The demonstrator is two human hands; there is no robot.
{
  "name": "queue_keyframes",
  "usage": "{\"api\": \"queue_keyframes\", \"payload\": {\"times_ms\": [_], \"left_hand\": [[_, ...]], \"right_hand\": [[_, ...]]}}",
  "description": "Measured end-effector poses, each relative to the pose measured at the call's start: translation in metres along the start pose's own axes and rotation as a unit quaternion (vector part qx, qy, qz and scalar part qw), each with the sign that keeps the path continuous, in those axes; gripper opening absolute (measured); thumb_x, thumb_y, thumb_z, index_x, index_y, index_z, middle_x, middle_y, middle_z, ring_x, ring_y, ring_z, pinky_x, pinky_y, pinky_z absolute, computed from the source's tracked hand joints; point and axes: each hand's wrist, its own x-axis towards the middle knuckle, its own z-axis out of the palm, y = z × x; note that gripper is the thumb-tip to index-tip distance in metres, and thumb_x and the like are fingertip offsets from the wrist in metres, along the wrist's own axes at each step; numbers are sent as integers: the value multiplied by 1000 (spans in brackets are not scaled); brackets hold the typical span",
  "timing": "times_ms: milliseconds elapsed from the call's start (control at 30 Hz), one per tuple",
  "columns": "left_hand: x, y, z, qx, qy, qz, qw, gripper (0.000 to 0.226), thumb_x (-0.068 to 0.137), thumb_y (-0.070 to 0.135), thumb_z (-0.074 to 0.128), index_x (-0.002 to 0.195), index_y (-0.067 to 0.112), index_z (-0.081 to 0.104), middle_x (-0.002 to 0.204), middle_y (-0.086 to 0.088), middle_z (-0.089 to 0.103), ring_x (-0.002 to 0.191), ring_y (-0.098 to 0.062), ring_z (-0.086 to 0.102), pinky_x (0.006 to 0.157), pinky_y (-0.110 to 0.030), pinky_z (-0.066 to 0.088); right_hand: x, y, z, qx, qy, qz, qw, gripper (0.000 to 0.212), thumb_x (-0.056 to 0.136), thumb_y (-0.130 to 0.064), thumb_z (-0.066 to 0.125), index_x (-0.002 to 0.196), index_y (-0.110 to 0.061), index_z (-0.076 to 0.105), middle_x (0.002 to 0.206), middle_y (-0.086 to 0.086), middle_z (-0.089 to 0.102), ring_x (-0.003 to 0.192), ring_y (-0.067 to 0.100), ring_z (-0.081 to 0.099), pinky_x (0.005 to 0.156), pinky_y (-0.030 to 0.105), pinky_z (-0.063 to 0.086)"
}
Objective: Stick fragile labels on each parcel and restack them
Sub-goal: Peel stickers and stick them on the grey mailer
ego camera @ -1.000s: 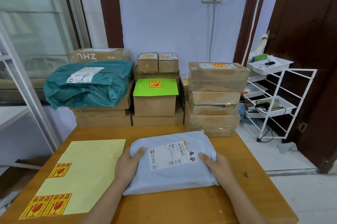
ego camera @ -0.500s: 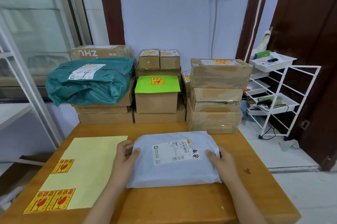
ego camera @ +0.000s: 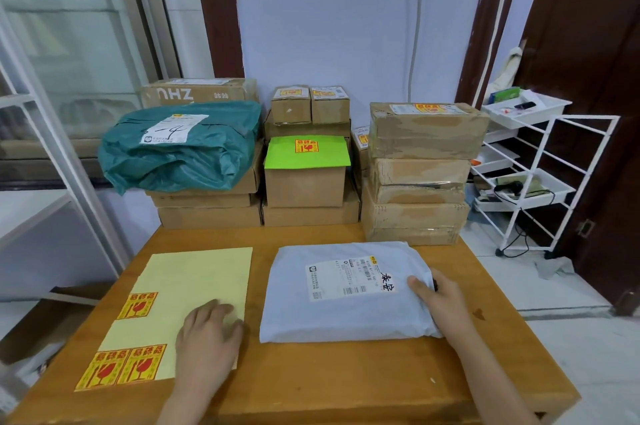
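Observation:
A pale grey soft parcel with a white shipping label lies flat on the wooden table. My right hand rests on its right edge, thumb on top, holding it. My left hand lies palm down, fingers apart, on the right edge of the yellow sticker sheet, clear of the parcel. Three red-and-yellow fragile labels remain on the sheet: one at mid-left and a pair at the bottom left.
Stacked cardboard boxes line the table's far edge: a left stack under a green bag parcel, a middle stack with a green-topped box, a right stack. A white wire trolley stands at the right, a white shelf frame at the left.
My left hand has left the grey parcel's left edge and moved left onto the yellow sticker sheet. The right hand stays on the parcel. The camera has tilted down slightly.

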Motion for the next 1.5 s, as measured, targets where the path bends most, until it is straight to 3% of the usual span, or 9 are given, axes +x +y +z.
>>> {"api": "queue_keyframes", "payload": {"times_ms": [167, 467, 567, 667, 800, 1000, 1167, 1300, 1500], "left_hand": [[-1, 17, 9, 19, -29, 36, 999, 37, 93, 36, 51, 129, 26, 55, 143, 4, 44, 135, -17, 32, 109, -37, 30], [-10, 65, 34, 16, -65, 100, 993, 47, 93, 47, 40, 136, 30, 47, 148, 7, 36, 138, -15, 24, 110, -33, 23], [-12, 86, 41, 20, -91, 125, 988, 48, 94, 47, 36, 140, 31, 42, 150, 8, 31, 140, -14, 20, 111, -32, 19], [-11, 102, 47, 17, -116, 144, 983, 48, 96, 45, 38, 142, 31, 39, 152, 7, 27, 140, -15, 17, 112, -32, 18], [-8, 115, 49, -37, -168, 151, 974, 50, 96, 39, 43, 144, 28, 37, 155, 3, 24, 142, -17, 14, 113, -32, 17], [-2, 92, 31, -207, -113, 149, 960, 42, 94, 24, 56, 135, 23, 48, 150, 5, 32, 140, -12, 20, 113, -28, 17], [16, 41, 12, -146, -35, 115, 982, 33, 91, 9, 57, 124, 11, 59, 139, -6, 48, 135, -23, 33, 110, -30, 23], [16, 13, 10, -83, -72, 152, 982, 33, 90, 0, 53, 120, 10, 63, 136, -5, 52, 133, -22, 36, 111, -34, 25], [10, 14, 10, -72, -104, 166, 978, 45, 85, 19, 37, 121, 16, 63, 136, 3, 52, 133, -15, 40, 112, -37, 28]], "right_hand": [[-1, 2, -26, -20, 5, 11, 1000, 7, 92, -16, 60, 86, -16, 63, 84, 3, 68, 79, 19, 63, 62, 28, 44], [17, 26, -95, -124, 98, 62, 985, 34, 89, -22, 66, 87, 10, 56, 86, 30, 61, 81, 43, 58, 69, 44, 44], [18, 16, -99, -142, 100, 71, 982, 27, 92, -20, 61, 109, 0, 59, 98, 16, 61, 93, 35, 55, 75, 40, 41], [23, 12, -97, -152, 104, 70, 980, 49, 93, -23, 60, 137, -10, 45, 126, 18, 55, 114, 36, 51, 86, 39, 39], [26, 6, -91, -210, 101, 83, 969, 53, 96, -26, 54, 144, -12, 37, 139, 22, 46, 125, 40, 44, 93, 41, 38], [15, -5, -55, -374, 242, -104, 889, 31, 85, -5, 64, 116, 0, 61, 119, 19, 58, 109, 44, 49, 85, 51, 42], [-25, -31, 22, -279, 40, -235, 930, 24, 87, -15, 50, 104, -7, 65, 102, 6, 60, 94, 26, 58, 74, 30, 45], [-58, -47, 91, -254, -166, -287, 909, 39, 92, -33, 36, 114, -14, 63, 109, -1, 59, 102, 16, 57, 81, 27, 44], [-61, -43, 157, -295, -221, -250, 895, 39, 96, -25, 47, 132, -12, 50, 129, 1, 47, 124, 16, 37, 101, 30, 37]]}}
